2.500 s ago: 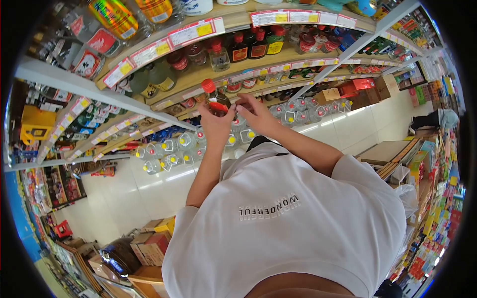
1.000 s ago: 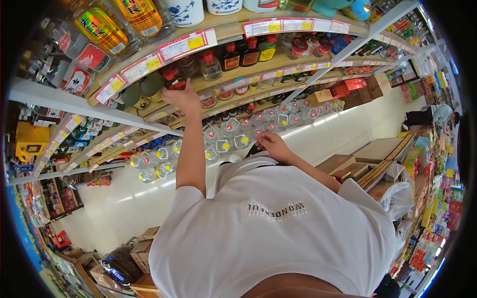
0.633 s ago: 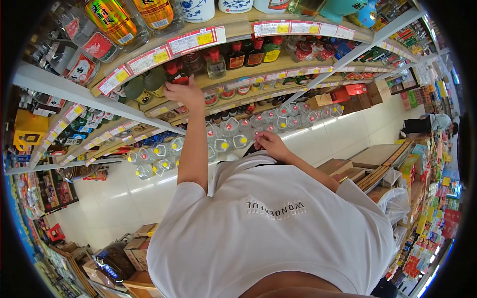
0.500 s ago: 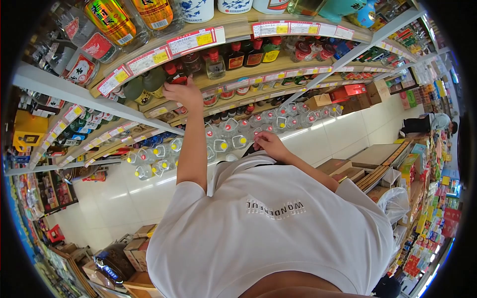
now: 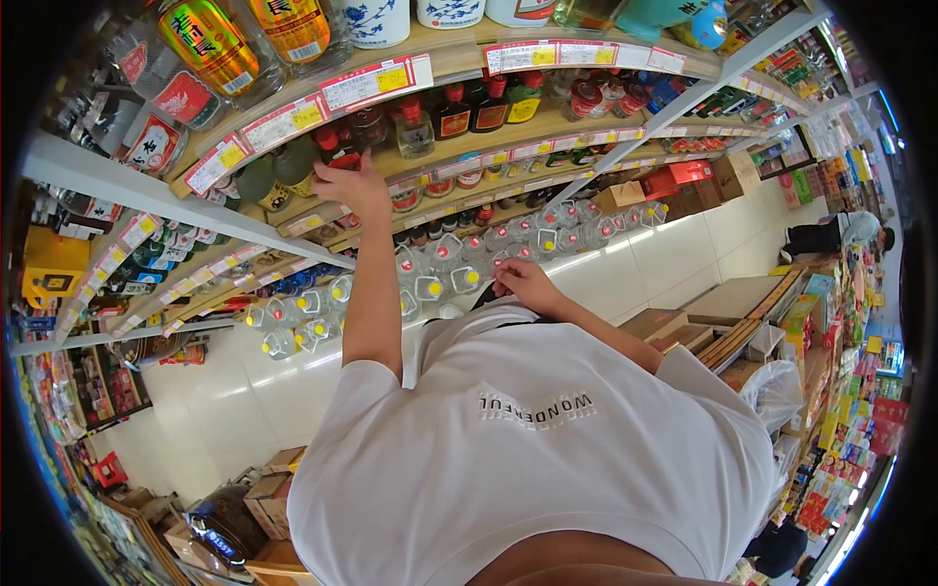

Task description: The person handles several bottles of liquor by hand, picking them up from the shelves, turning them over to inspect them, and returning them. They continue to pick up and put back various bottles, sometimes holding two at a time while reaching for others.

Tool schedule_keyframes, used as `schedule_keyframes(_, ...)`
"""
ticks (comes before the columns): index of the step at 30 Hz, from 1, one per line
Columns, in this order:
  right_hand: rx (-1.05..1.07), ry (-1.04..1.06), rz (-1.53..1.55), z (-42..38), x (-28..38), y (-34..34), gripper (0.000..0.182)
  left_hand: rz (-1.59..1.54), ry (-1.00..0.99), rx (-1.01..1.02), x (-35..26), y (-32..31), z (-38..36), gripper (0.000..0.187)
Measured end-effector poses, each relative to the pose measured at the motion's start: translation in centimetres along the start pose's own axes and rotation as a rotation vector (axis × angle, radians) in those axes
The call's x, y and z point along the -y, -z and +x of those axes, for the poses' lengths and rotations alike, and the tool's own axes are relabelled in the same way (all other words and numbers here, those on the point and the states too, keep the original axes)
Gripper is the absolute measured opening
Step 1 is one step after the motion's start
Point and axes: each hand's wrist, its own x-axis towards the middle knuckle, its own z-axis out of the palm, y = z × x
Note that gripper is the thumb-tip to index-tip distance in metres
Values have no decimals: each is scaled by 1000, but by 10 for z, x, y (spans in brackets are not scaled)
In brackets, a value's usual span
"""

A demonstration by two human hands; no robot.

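I see shelf [image 5: 469,146] ahead. Left hand [image 5: 354,188] reaches in, grip curved about bottle; pressing or loose, cannot tell. Right hand [image 5: 528,285] rests low, loosely closed. Red-capped bottle [image 5: 338,153], earlier held mid-air, now stands in row.

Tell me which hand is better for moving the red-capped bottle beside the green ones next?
Probably the left hand: it is raised to the shelf, right at the red-capped bottle. The right hand is lower and farther from it.
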Motion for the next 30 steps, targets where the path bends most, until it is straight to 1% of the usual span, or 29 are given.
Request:
schedule_keyframes(3,-4,2,49,-3,-1,1,17,14,4,8,1,-2,0,96)
schedule_keyframes(12,-6,9,-11,-2,-6,9,17,-7,66,28,-7,3,1,96)
schedule_keyframes(15,-17,2,-10,-3,-4,11,17,18,25,1,-2,0,0,96)
schedule_keyframes(18,-13,-4,-23,-7,-3,11,17,14,23,41,-1,3,-1,98)
schedule_keyframes(21,5,-5,-12,-12,-5,10,16,11,-75,32,0,9,-2,96)
schedule_keyframes(24,16,-25,-13,-10,-11,8,17,15,-52,83,-3,19,-1,92)
schedule_keyframes(27,25,-36,22,-9,-10,3,17,-16,-121,70,4,24,-4,87)
schedule_keyframes(30,21,11,-26,0,-15,3,16,-125,-150,96,11,34,-12,82)
